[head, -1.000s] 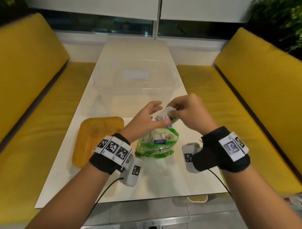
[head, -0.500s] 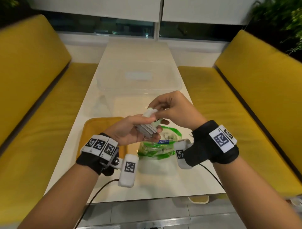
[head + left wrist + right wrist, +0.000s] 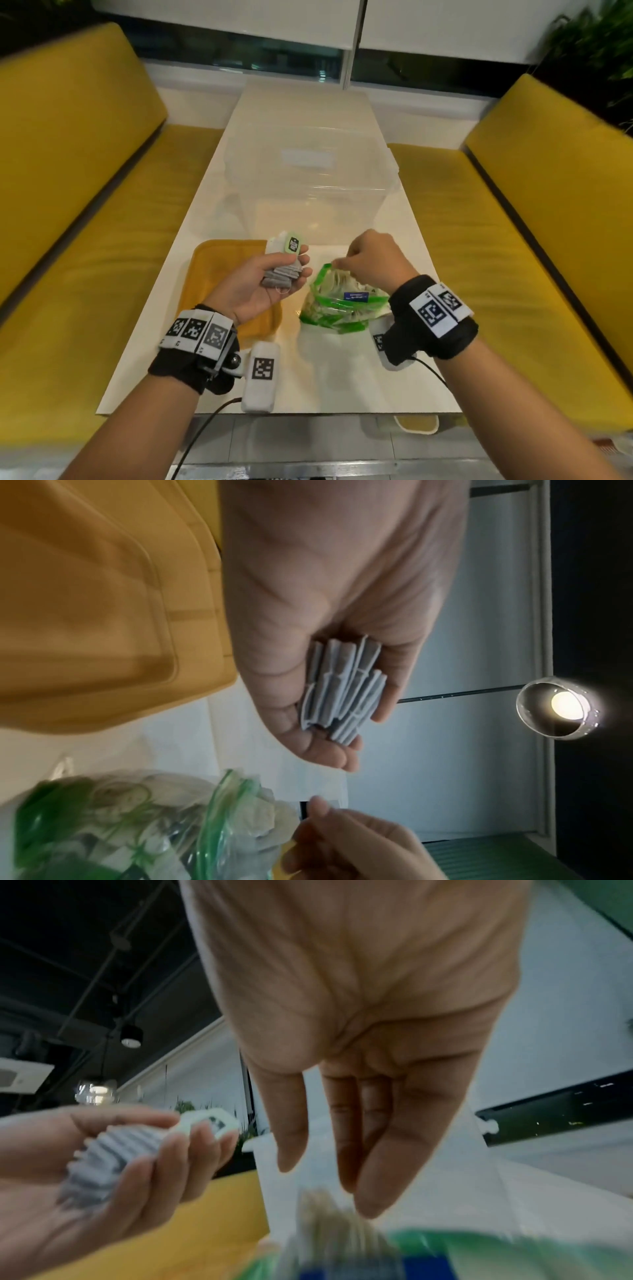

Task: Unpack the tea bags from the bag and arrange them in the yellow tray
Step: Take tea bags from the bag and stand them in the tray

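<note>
So counting it up: two hands are showing, the left hand (image 3: 255,286) and the right hand (image 3: 371,262). One stack of tea bags (image 3: 281,275) is sitting in the left palm, several of them pressed together, too tight to count exactly, with one green tag (image 3: 293,243) sticking up. One green zip bag (image 3: 339,305) is lying there with lots more inside, can't tell how many. One yellow tray (image 3: 219,263), one clear plastic bin (image 3: 310,178), one white table (image 3: 342,383), and two yellow benches (image 3: 85,192), one each side.
</note>
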`<action>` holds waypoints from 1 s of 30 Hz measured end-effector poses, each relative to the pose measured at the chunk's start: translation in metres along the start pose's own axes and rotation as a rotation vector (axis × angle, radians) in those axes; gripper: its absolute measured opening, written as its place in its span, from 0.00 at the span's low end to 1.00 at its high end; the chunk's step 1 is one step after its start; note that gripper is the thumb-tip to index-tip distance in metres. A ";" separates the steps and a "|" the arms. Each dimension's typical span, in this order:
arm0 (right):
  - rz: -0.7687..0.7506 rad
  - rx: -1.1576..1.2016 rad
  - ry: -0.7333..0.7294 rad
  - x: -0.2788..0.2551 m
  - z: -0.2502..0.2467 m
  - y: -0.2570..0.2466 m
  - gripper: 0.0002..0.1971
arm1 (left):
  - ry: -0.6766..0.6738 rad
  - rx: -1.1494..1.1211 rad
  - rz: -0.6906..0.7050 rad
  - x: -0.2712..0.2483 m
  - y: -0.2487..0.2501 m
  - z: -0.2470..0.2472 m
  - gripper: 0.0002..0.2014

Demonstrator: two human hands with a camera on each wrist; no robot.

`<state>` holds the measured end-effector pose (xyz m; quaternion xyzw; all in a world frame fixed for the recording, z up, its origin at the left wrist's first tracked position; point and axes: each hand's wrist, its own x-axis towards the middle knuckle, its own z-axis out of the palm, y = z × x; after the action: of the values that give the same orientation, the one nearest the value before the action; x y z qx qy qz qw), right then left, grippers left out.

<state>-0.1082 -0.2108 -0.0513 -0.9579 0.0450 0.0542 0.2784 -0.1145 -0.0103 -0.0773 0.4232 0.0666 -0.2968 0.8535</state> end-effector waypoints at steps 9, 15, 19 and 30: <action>0.078 0.044 -0.087 -0.004 0.009 0.013 0.06 | 0.047 0.007 0.049 -0.009 -0.012 0.001 0.15; 0.097 0.205 -0.046 -0.009 -0.013 0.020 0.06 | 0.101 -0.020 0.053 -0.010 -0.013 0.005 0.21; 0.102 0.237 0.026 -0.009 -0.021 0.025 0.04 | 0.138 -0.055 0.050 -0.009 -0.011 0.008 0.19; -0.025 0.493 0.154 -0.007 -0.065 0.022 0.04 | 0.167 -0.039 0.111 0.002 -0.004 0.023 0.19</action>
<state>-0.1124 -0.2639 -0.0075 -0.8628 0.0662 -0.0350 0.5000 -0.1184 -0.0311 -0.0663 0.4328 0.1198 -0.2112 0.8682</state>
